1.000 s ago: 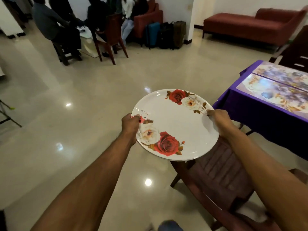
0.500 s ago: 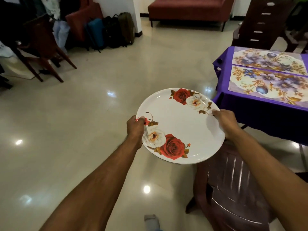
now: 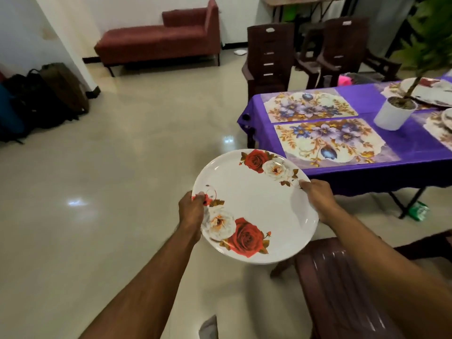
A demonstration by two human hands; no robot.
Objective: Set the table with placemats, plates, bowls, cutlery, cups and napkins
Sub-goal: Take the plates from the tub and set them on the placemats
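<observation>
Hidden: under the round white plate with red and white roses (image 3: 254,206), fingers of both hands out of sight; maybe more plates stacked below, thin edges at the near rim hard to tell.
Cut off: white plates on the far right side of the table (image 3: 430,92), cut by the picture edge and partly behind the green plant in a white pot (image 3: 394,113).
Left hand (image 3: 192,212): curled round the plate's left rim, thumb on top by the small red flower.
Right hand (image 3: 318,198): curled round the right rim, thumb tip on top near the white rose.
Plate place: up in the air over the shiny cream floor (image 3: 122,179), just beside the near edge of the table with the purple cloth (image 3: 362,176), not touching it.
Mats: two flowery paper placemats (image 3: 329,140) flat on the cloth, side by side, bare on top.
Room: wide floor on the left; dark brown plastic chair (image 3: 342,289) close below on the right, two more behind the table.
</observation>
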